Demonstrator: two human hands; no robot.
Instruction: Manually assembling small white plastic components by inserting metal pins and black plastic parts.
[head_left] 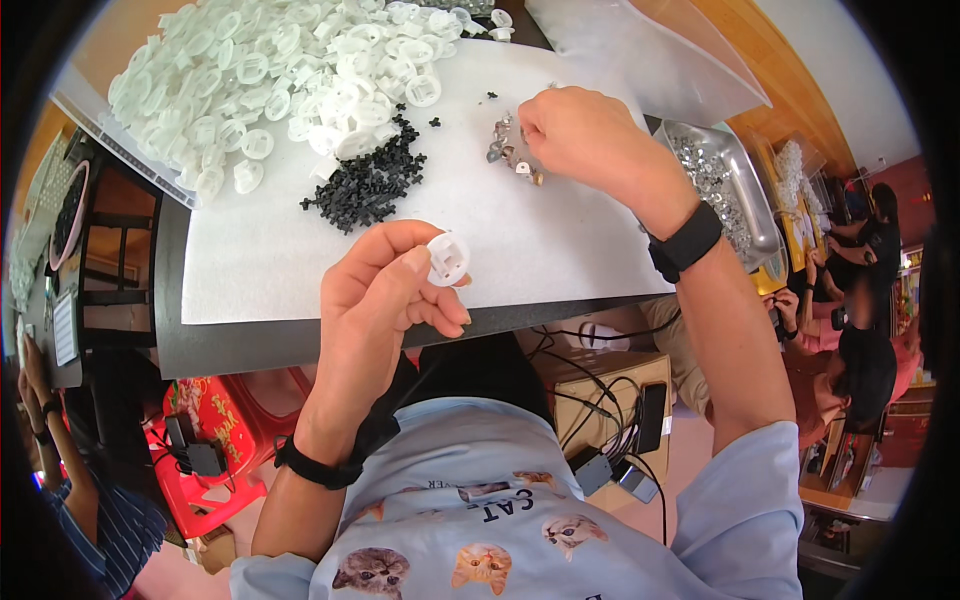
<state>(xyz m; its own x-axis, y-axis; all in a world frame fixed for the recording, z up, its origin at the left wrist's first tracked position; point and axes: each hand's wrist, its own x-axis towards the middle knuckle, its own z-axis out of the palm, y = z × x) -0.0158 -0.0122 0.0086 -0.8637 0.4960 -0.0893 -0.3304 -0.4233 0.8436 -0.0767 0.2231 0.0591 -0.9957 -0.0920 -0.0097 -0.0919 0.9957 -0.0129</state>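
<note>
Pinched between the thumb and fingers of my left hand [375,285] is a round white plastic part [449,259] with a square recess, held just over the table's front edge. Farther right, my right hand [580,130] is closed, its fingertips down at the edge of a small cluster of metal parts [508,150]; whatever its fingers hold is hidden behind the hand. A heap of tiny black cross-shaped pieces [368,183] lies beyond my left hand. Behind it rises a big pile of similar white plastic parts [290,70].
White sheeting [260,270] covers the dark tabletop. A metal tray [752,205] of small shiny parts stands right, below a clear plastic bag [650,50]. A red stool [255,400] and a cardboard box with cables [560,400] sit below. Other people [870,270] work at right.
</note>
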